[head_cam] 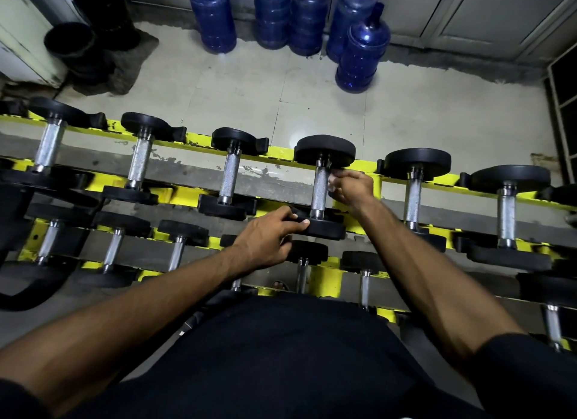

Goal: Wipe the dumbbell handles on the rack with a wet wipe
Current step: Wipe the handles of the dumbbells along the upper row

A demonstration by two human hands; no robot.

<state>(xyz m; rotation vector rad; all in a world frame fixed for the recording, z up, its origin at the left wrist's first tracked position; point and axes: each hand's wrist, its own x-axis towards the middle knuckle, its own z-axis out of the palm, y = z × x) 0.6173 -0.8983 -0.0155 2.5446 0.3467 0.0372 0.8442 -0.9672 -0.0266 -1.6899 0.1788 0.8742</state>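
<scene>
Looking straight down, we see a yellow rack (281, 152) with chipped, scuffed paint. Its rails carry rows of dumbbells with round black heads and silver handles. On the upper row, the fourth dumbbell (324, 151) from the left lies across the rails. Our left hand (268, 234) grips the rim of its near head, fingers curled over the edge. Our right hand (352, 189) pinches a small, pale, crumpled wet wipe (331, 181) against the right side of that dumbbell's handle (321, 189), close to the far head. The handle is bright metal with fine cross-hatched knurling and a smooth collar at each end. The wipe touches only its upper part.

Beyond the rack, five translucent blue water jugs (362, 53) stand on the pale tiled floor (218, 90) by the wall, four in a row and one in front at the right. We cannot tell whether they hold anything. At far left, black tubs (70, 43) sit on a grey mat (137, 56), their insides too dark to make out. A dark shirt (281, 356) fills the bottom of the view between our forearms.
</scene>
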